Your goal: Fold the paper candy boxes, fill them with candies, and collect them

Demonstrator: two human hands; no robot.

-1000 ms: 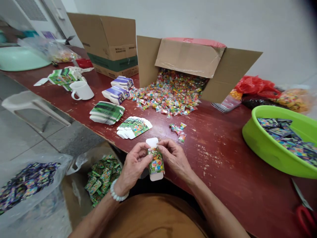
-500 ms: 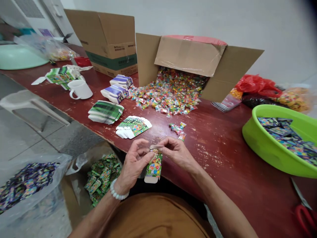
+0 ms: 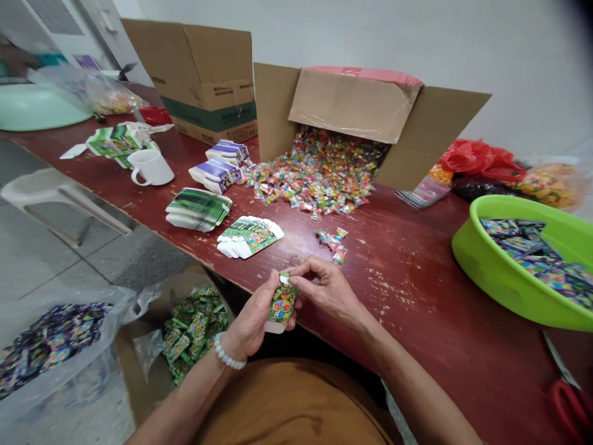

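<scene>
My left hand grips a small green printed carton at the near edge of the dark red table. My right hand pinches the carton's top flap, which is folded down. A few loose wrapped candies lie just beyond my hands. A fanned stack of flat green cartons lies to the left of them. Behind, an opened cardboard box on its side spills a heap of wrapped candies onto the table.
A green basin of filled cartons stands at right; red scissors lie near it. More flat carton stacks, purple cartons, a white mug and a closed cardboard box sit at left. Bags of packets lie below the table.
The carton's white top flap, upright a second ago, has been folded down and pressed in by my right hand. My left hand has shifted its grip round the carton.
</scene>
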